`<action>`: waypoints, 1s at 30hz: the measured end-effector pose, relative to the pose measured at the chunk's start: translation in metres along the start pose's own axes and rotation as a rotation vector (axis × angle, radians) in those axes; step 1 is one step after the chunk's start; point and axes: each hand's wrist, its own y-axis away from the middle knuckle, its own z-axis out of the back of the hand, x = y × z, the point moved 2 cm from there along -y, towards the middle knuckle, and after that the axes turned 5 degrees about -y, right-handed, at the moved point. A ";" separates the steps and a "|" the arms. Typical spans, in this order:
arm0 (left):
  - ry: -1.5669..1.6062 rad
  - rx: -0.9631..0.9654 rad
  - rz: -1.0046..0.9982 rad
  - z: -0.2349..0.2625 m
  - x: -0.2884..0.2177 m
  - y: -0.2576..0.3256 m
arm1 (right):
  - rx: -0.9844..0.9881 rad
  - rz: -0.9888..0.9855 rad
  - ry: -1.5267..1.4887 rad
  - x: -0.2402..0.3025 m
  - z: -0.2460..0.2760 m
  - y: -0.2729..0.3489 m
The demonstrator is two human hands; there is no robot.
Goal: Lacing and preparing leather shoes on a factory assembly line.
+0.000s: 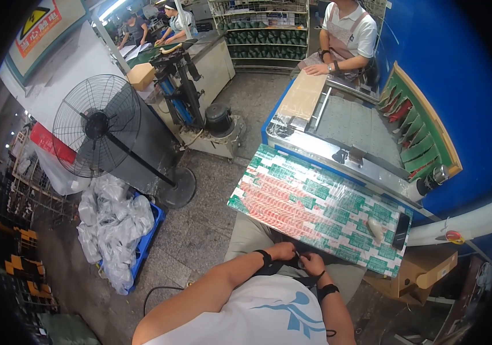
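Both my hands are at my lap, just below the near edge of a board (pixel 346 215) covered in green-and-white printed sheet. My left hand (pixel 284 251) is closed, fingers pinched together. Close beside it, my right hand (pixel 313 264) is also closed, with its fingers bent toward the left one. Something small and dark, with a pale glint, lies between them; its kind cannot be made out. Many thin red-and-white pieces (pixel 280 201) lie in rows over the board's left half. A dark phone (pixel 401 231) and a pale, rounded object (pixel 375 229) rest at its right end.
Beyond the board stands a blue machine with a grey belt (pixel 355 123) and a cardboard piece (pixel 302 95), on which a co-worker's hand (pixel 317 69) rests. At left are a fan (pixel 97 123) and clear plastic bags (pixel 116 227) on a blue pallet (pixel 145 247). A carton (pixel 424 276) sits right.
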 end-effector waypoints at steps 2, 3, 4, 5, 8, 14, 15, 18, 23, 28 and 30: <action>-0.005 0.002 0.002 0.002 -0.002 0.001 | -0.004 0.009 0.001 -0.001 0.000 0.000; -0.007 0.002 0.002 0.002 -0.001 0.001 | -0.004 0.013 0.008 0.001 0.000 0.000; -0.013 0.002 0.000 0.002 -0.001 0.000 | -0.005 0.016 0.016 0.002 0.000 0.000; -0.018 0.002 -0.001 0.002 -0.002 0.000 | -0.004 0.016 0.015 0.003 0.000 0.000; -0.043 0.001 0.009 0.002 -0.003 0.001 | 0.004 0.002 -0.006 0.004 0.000 0.000; 0.002 0.043 0.036 0.011 -0.015 0.007 | 0.007 -0.006 -0.009 0.001 -0.001 0.000; 0.002 0.042 0.038 0.012 -0.014 0.008 | 0.006 -0.003 -0.012 0.000 -0.002 -0.001; 0.023 0.056 0.037 0.009 -0.010 0.004 | 0.003 0.008 -0.007 0.001 -0.001 -0.001; -0.031 0.008 0.044 0.003 -0.003 -0.002 | 0.021 -0.043 -0.032 0.004 0.002 -0.001; -0.013 -0.018 0.026 -0.003 0.005 -0.004 | 0.007 -0.050 -0.035 0.005 0.001 -0.001; -0.009 -0.010 0.024 -0.003 0.004 -0.005 | 0.000 -0.043 -0.039 0.002 0.000 0.000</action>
